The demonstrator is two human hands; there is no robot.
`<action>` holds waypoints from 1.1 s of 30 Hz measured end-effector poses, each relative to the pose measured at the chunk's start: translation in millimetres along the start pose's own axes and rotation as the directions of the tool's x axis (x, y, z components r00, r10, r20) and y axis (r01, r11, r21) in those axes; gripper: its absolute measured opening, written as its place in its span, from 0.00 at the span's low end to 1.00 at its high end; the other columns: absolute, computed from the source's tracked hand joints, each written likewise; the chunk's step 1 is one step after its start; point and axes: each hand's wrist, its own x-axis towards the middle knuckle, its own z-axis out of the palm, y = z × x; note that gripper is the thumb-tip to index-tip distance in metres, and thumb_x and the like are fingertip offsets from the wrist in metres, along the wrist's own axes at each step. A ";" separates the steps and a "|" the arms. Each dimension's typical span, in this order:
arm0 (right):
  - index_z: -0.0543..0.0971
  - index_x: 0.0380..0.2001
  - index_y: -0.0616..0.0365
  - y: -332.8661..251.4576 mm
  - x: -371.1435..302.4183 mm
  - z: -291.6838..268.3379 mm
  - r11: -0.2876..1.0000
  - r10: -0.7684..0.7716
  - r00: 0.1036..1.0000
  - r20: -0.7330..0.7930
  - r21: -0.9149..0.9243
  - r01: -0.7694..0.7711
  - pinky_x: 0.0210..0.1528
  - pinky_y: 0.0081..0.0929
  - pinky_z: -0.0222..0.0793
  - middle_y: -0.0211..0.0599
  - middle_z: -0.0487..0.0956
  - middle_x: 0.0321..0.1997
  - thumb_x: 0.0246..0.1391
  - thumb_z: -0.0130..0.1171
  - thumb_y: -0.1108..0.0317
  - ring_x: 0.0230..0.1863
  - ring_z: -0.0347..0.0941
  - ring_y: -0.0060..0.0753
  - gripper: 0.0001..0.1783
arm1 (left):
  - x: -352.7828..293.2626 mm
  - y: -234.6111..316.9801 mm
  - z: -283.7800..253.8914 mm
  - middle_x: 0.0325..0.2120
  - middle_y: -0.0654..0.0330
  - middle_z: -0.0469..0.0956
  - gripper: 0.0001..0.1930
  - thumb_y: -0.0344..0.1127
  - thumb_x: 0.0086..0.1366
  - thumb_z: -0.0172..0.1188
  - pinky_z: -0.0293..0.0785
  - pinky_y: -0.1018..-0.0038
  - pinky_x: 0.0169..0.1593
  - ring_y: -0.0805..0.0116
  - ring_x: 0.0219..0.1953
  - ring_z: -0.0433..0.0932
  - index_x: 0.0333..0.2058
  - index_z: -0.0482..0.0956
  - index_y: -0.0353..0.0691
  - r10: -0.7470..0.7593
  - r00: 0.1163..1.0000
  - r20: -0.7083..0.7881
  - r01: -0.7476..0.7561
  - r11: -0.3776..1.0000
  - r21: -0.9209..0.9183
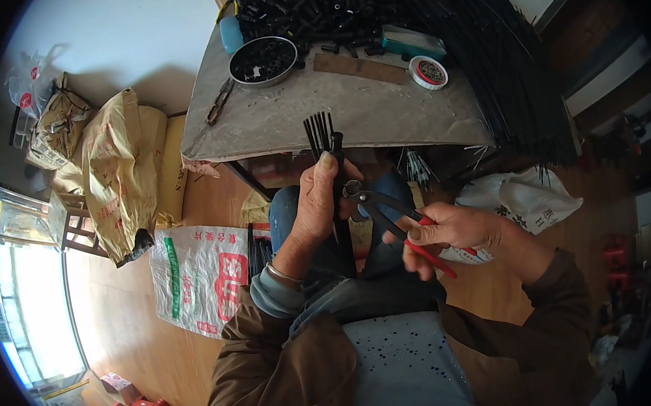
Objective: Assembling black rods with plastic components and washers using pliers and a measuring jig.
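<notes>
My left hand [319, 200] is closed around a bundle of thin black rods [319, 134], which stick up in a fan above the fist. A thicker black tubular piece [337, 143] stands in the same grip, beside my thumb. In my right hand [456, 230] is a pair of pincers [383, 203] with red handles and a dark head. The handles are spread within my fingers. The pincers' jaws are at the black piece, just right of my left hand; whether they bite on it I cannot tell. Both hands are above my lap, in front of the table edge.
The grey-covered table [282, 123] bears a heap of black tubular pieces [312, 11], a metal bowl [235, 75], a brown flat bar [361, 68], a round tin [428, 73] and another hand tool [220, 102]. Long black rods [505, 70] overhang its right side. Sacks [122, 157] stand left.
</notes>
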 end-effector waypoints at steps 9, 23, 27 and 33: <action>0.68 0.46 0.64 13.9 12.3 -7.1 0.999 -0.017 1.000 -0.016 -0.027 0.017 0.22 0.21 0.72 0.28 0.69 0.23 0.65 0.45 0.50 0.21 0.70 0.20 0.24 | 9.8 -6.5 -3.0 0.10 0.66 0.64 0.31 0.62 0.69 0.39 0.55 0.81 0.16 0.78 0.10 0.60 0.26 0.74 0.36 -0.061 0.998 0.021 0.063 0.996 -0.063; 0.63 0.25 0.54 27.2 39.6 9.7 0.984 0.054 0.996 -0.065 0.171 -0.043 0.18 0.19 0.55 0.20 0.55 0.15 0.63 0.42 0.42 0.14 0.52 0.14 0.26 | 24.4 -13.7 -11.0 0.08 0.66 0.63 0.32 0.63 0.68 0.39 0.54 0.80 0.15 0.77 0.09 0.60 0.24 0.72 0.37 -0.085 0.995 0.042 0.089 0.992 -0.087; 0.64 0.26 0.54 36.1 52.2 8.9 0.955 0.027 0.999 -0.035 0.297 -0.015 0.17 0.19 0.55 0.20 0.56 0.15 0.64 0.42 0.43 0.14 0.52 0.14 0.25 | 32.2 -13.5 -11.2 0.09 0.66 0.64 0.31 0.61 0.69 0.40 0.56 0.79 0.16 0.77 0.10 0.61 0.23 0.73 0.37 -0.107 0.994 -0.037 0.105 0.993 -0.059; 0.74 0.36 0.60 16.6 51.2 -4.3 0.863 -0.411 0.868 -0.280 -0.426 0.272 0.27 0.26 0.70 0.31 0.75 0.23 0.62 0.54 0.59 0.22 0.73 0.29 0.13 | 53.4 -41.2 -31.6 0.12 0.66 0.66 0.28 0.57 0.70 0.42 0.58 0.79 0.18 0.78 0.13 0.62 0.26 0.74 0.37 -0.009 0.956 -0.292 0.014 1.000 0.017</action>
